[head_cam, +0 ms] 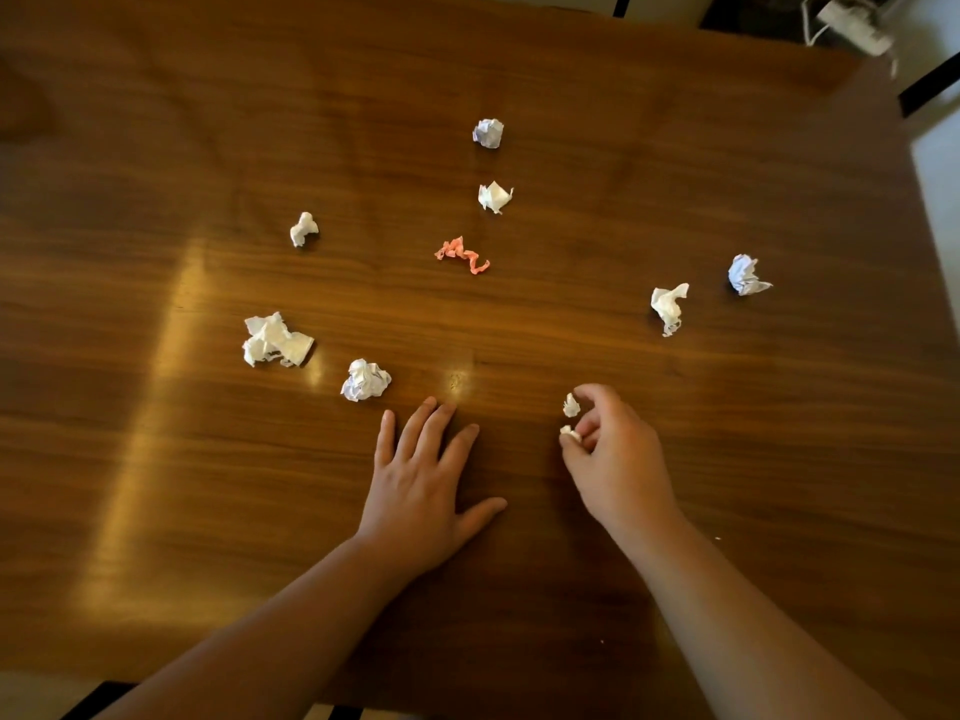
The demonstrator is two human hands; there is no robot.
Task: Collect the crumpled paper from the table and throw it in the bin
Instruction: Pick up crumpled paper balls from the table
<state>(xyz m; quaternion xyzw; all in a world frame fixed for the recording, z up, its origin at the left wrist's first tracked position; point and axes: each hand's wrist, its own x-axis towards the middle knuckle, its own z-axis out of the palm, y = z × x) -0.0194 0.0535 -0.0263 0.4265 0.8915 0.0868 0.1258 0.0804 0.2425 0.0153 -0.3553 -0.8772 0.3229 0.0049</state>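
Head view: a wooden worktop [623, 148] is seen from above, with both bare forearms entering from the bottom of the frame.
Right hand [618, 459]: lower right of centre; its grip is curled shut on a small white scrap [570, 433], with a second small scrap [571, 405] at its fingertips. Whether that second one is held or only touched cannot be told.
Left hand [421, 491]: laid flat on the worktop at lower centre, fingers spread apart, nothing held.
Paper left: a ball [365, 380] just above the left hand; a larger wad [275, 339] at centre left; a small ball [304, 229] above it; a pink strip [462, 255] at centre; two balls at upper centre, one [495, 196] below the other [488, 133]; two pieces at right, one [670, 306] nearer centre and one [745, 275] beyond it.
Bin: not in view.
Progress: early, judging by how many pieces are scattered.
Step in hand: small scraps are being pinched up at the right fingertips.
Done well: the scraps should be tucked back into the palm so the fingertips are freed for the next piece; near pieces are best gathered first, the left-side pieces by the free left hand.
Risk: light scraps may be dropped from an overfilled fist.
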